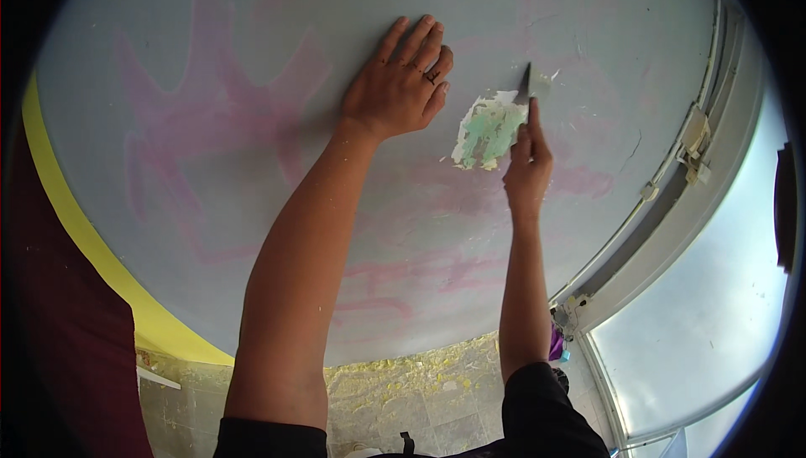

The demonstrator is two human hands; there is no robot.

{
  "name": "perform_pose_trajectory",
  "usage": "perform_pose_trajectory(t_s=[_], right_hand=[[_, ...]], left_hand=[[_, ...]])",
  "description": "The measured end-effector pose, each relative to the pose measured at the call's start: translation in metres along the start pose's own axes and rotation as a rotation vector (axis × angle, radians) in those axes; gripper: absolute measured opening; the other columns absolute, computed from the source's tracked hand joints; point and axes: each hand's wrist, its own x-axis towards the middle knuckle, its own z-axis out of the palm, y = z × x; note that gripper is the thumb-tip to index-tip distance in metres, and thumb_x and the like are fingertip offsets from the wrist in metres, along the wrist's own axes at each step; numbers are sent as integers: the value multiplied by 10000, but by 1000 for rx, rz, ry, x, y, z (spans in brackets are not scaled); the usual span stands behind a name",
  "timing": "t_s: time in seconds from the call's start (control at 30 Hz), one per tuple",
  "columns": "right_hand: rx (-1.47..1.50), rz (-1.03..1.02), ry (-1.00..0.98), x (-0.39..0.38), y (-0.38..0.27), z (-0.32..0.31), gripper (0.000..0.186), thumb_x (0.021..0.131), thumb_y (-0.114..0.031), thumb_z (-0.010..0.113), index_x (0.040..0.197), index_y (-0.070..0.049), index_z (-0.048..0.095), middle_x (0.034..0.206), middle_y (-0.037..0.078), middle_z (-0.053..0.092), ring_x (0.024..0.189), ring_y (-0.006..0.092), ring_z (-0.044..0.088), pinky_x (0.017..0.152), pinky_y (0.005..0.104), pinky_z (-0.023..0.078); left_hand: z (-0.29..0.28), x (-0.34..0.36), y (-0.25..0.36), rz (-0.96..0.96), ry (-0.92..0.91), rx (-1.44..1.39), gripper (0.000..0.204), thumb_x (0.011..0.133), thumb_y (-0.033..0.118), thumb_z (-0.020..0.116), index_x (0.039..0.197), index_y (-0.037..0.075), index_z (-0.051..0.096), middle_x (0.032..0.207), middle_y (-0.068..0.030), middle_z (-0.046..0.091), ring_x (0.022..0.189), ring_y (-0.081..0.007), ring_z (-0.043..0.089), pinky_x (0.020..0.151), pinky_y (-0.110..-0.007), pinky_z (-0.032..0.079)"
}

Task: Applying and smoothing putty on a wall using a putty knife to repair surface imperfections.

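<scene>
A grey wall (403, 206) with faded pink painted marks fills most of the view. My left hand (401, 80) rests palm down against it, fingers stretched out and holding nothing. In my right hand (527, 160) is a scraper (529, 87), its handle mostly hidden by my fingers and its thin blade against the wall. Just left of that hand is a bare patch (489, 132) where the grey paint is off, showing pale green and white layers with ragged edges. A small whitish spot shows beside the blade's right side.
Yellow paint flakes (420, 378) litter the tiled floor (457, 403) below the wall. A yellow strip (80, 223) and a dark red surface (67, 315) lie at the left. To the right are a cable with a switch box (695, 132) and a bright window (688, 315) in its frame.
</scene>
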Motion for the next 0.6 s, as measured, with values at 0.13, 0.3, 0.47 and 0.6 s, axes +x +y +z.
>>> perform_pose_trajectory(t_s=[0.13,0.3,0.47,0.6], right_hand=[[124,-23,-27,-36,-4,-7,472,1065,-61,467,1536,-79,494,908,-2,642,628,85,330,573,234,353],[-41,-92,-30,-17,21,1,470,1078,-128,469,1547,-142,504,659,-73,380,568,29,295,510,227,281],[143,28,-29,-6,-18,-21,463,1076,-113,472,1529,-185,537,648,-77,341,562,29,287,501,230,279],[54,201,-153,-66,-4,-20,458,1067,-85,492,1519,-145,534,711,-54,436,644,56,344,566,239,339]], left_hand=[[0,-4,-4,-2,1,-2,396,977,340,585,1257,65,632,1480,-153,518,1477,-292,384,1261,-502,249],[-4,7,2,-3,50,-22,370,976,332,583,1231,68,634,1469,-160,529,1471,-295,393,1257,-502,256],[0,-5,-3,8,20,-8,366,979,338,561,1226,74,616,1452,-151,544,1466,-295,397,1259,-503,246],[-2,-2,-2,16,8,-6,374,983,346,534,1232,75,599,1448,-144,550,1465,-295,397,1264,-503,228]])
